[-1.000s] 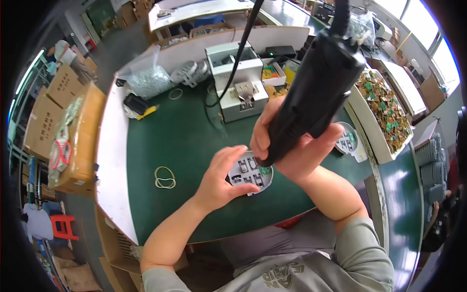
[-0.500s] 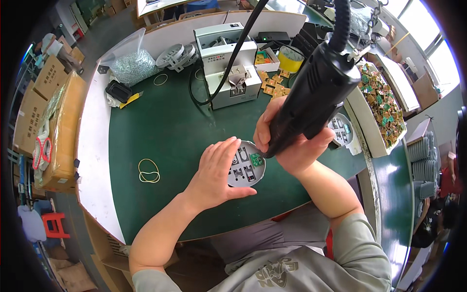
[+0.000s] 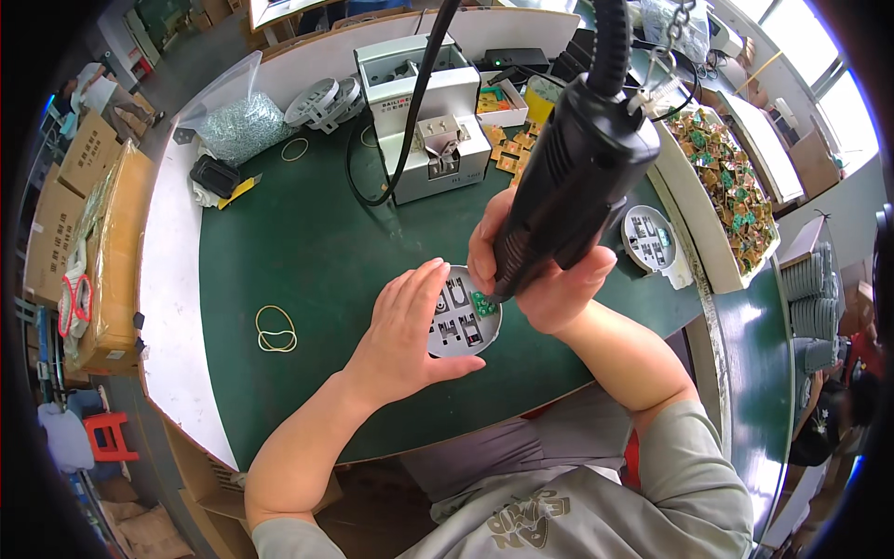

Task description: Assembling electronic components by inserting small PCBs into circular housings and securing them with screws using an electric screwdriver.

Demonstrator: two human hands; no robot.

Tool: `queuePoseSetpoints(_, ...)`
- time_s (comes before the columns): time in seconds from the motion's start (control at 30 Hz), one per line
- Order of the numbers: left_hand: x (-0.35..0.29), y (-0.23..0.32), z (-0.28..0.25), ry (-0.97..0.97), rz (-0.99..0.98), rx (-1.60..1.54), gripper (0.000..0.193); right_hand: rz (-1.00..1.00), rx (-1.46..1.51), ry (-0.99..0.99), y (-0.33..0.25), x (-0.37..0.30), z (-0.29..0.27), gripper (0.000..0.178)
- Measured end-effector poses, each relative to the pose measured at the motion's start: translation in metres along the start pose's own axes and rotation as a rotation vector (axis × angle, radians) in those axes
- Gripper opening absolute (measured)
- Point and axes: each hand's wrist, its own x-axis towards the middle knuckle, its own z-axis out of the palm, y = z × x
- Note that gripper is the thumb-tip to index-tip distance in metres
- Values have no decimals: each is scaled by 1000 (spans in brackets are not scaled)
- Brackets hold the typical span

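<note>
My right hand [image 3: 557, 291] is wrapped around a thick black electric screwdriver [image 3: 579, 163], which hangs from a chain and has a ribbed cable. Its lower end points down at the right side of a round grey plastic housing [image 3: 490, 330] lying on the green table; the bit itself cannot be made out. A small green circuit board [image 3: 482, 304] sits in the housing near that end. With fingers and thumb spread around the housing's left rim, my left hand [image 3: 396, 331] holds it against the table. Part of the housing is hidden behind that hand.
A grey-white machine [image 3: 424, 126] stands at the back, beside copper-coloured plates [image 3: 507, 151]. Farther right are a second round housing [image 3: 649, 238] and a bin of small parts [image 3: 731, 200]. Rubber bands [image 3: 277, 329] lie left; a bag of screws [image 3: 244, 130] sits back left.
The whole view has shifted slightly, moving the table things leftward. Both hands keep their holds on the housing and the screwdriver. More of the second housing shows at the right.
</note>
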Motion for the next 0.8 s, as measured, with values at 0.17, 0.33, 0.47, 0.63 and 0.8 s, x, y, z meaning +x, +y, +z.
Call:
queuePoseSetpoints(0.17, 0, 1, 0, -3, 1, 11, 105, -8, 58, 7, 0, 2, -3, 107)
queuePoseSetpoints(0.33, 0, 2, 0, -7, -4, 16, 105, -20, 48, 4, -1, 2, -2, 107)
queuePoseSetpoints(0.47, 0, 2, 0, 2, -3, 16, 105, 5, -16, 16, 3, 2, -1, 106)
queuePoseSetpoints(0.63, 1, -3, 1, 18, 23, 35, 103, -36, 85, 29, 11, 0, 0, 103)
queuePoseSetpoints(0.8, 1, 5, 1, 35, 50, 32, 101, -48, 57, -21, 6, -6, -3, 99)
